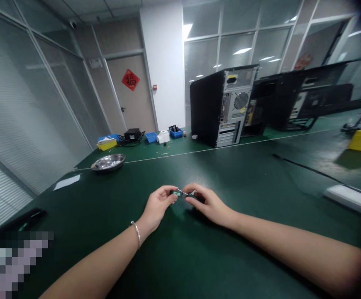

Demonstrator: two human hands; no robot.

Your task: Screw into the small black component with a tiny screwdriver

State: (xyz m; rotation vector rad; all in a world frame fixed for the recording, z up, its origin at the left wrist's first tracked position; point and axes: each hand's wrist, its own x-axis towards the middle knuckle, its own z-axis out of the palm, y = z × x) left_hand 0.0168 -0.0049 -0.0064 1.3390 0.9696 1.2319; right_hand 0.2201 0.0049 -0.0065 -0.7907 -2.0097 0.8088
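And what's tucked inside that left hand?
The left hand pinches a small dark-and-green piece; the part inside its grip is covered and can't be seen.

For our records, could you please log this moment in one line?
left hand: holding small green part; right hand: holding slim tool, tip near part, contact unclear; metal bowl: on green table

A white pillar [164,66] rises behind the green tabletop [155,265]. Left of the pillar stands a beige door [137,106]; right of it, glass panels [238,18] show bright strips of light [242,51].
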